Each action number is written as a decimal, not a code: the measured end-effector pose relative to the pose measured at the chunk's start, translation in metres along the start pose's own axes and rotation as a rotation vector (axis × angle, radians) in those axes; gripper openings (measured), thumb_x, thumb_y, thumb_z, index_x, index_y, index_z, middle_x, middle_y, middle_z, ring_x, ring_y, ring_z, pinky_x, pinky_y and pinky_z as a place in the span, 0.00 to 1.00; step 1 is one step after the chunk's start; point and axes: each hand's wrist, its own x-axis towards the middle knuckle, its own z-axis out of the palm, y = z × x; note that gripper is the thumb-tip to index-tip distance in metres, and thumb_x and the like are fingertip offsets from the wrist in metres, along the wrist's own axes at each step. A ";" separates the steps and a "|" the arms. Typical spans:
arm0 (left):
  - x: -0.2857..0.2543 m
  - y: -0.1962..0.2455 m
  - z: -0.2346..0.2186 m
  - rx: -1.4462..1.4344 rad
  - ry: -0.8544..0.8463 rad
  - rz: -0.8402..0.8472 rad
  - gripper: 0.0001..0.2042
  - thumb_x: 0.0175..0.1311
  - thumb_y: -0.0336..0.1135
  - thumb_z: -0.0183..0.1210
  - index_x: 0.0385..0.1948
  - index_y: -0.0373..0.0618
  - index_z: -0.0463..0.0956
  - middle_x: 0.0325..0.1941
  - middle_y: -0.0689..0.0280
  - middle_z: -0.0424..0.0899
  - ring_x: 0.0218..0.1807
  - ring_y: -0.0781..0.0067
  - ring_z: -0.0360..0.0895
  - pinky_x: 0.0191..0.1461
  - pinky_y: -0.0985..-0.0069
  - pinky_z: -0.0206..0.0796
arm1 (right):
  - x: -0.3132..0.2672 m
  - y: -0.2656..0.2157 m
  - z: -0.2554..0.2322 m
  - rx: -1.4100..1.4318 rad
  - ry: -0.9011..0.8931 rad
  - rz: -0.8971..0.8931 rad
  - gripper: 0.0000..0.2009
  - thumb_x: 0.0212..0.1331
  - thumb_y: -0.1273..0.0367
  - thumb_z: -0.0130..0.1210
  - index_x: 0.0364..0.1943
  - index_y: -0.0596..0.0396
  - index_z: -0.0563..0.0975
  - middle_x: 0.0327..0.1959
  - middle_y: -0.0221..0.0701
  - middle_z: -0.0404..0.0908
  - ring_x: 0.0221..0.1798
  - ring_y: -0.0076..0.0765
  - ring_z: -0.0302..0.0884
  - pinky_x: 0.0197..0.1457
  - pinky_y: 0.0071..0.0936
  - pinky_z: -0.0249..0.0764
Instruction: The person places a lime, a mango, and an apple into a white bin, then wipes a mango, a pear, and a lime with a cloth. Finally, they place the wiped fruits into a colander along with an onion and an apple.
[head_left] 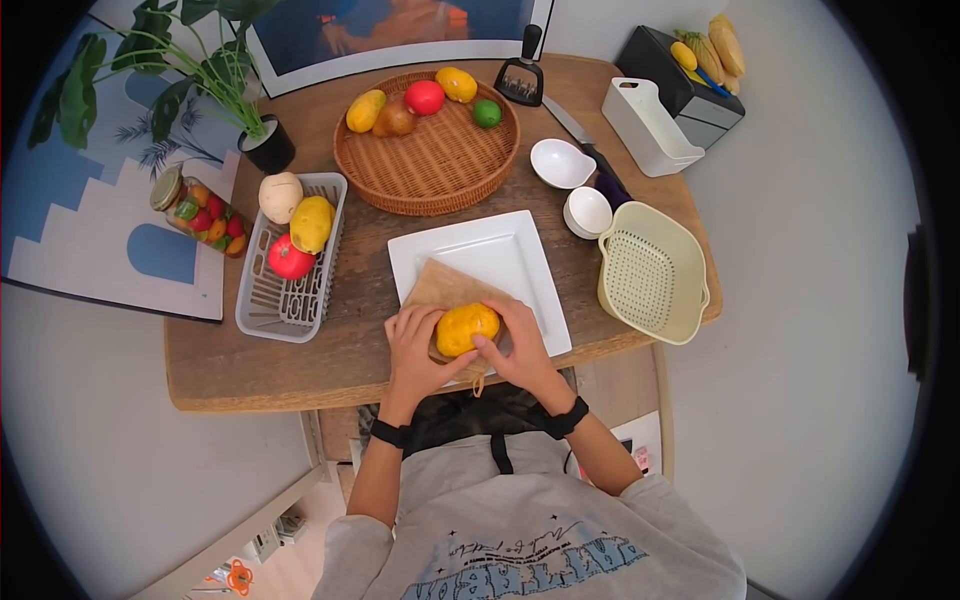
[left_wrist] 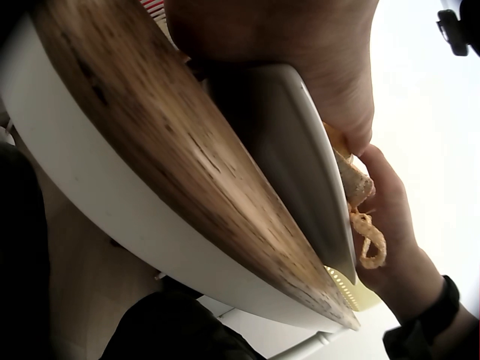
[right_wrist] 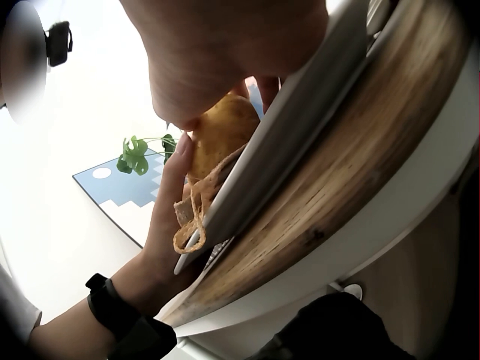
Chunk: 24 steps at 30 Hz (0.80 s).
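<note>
A lumpy yellow fruit [head_left: 467, 328] lies over a small wooden cutting board [head_left: 445, 283], which rests on a square white plate [head_left: 505, 238] near the table's front edge. My left hand [head_left: 412, 350] holds the fruit from the left, fingers curved along its side. From the other side my right hand [head_left: 523, 346] grips it, with the thumb across its near face. The board's string loop [left_wrist: 373, 244] hangs past the plate's near rim in the left wrist view. Between the hands, the right wrist view shows the fruit [right_wrist: 220, 135] close above the board.
A round wicker tray [head_left: 440, 165] with several fruits stands behind the plate. Left are a grey basket [head_left: 262, 318] of produce and a glass jar [head_left: 205, 215]. Right are a cream colander [head_left: 655, 270], white bowls [head_left: 588, 212], a knife [head_left: 568, 120] and a white bin [head_left: 640, 120].
</note>
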 end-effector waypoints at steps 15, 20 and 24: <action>0.001 0.003 -0.001 -0.004 -0.003 -0.018 0.33 0.48 0.55 0.78 0.52 0.43 0.80 0.55 0.59 0.83 0.61 0.54 0.75 0.67 0.57 0.55 | 0.000 0.000 0.002 -0.001 0.013 0.012 0.23 0.62 0.62 0.68 0.57 0.58 0.77 0.52 0.44 0.81 0.57 0.56 0.77 0.65 0.45 0.69; 0.000 -0.001 0.000 0.001 -0.009 -0.001 0.32 0.49 0.56 0.77 0.50 0.43 0.81 0.55 0.60 0.83 0.60 0.55 0.75 0.66 0.57 0.55 | 0.000 0.004 0.001 -0.024 -0.002 -0.039 0.22 0.61 0.62 0.68 0.55 0.59 0.77 0.52 0.43 0.82 0.57 0.55 0.77 0.65 0.44 0.69; 0.001 0.001 -0.001 -0.007 0.000 -0.006 0.33 0.48 0.55 0.77 0.52 0.43 0.81 0.55 0.59 0.83 0.60 0.55 0.75 0.66 0.57 0.55 | 0.000 0.002 0.001 -0.014 0.005 -0.011 0.21 0.62 0.62 0.68 0.55 0.59 0.77 0.52 0.43 0.82 0.56 0.55 0.78 0.64 0.44 0.69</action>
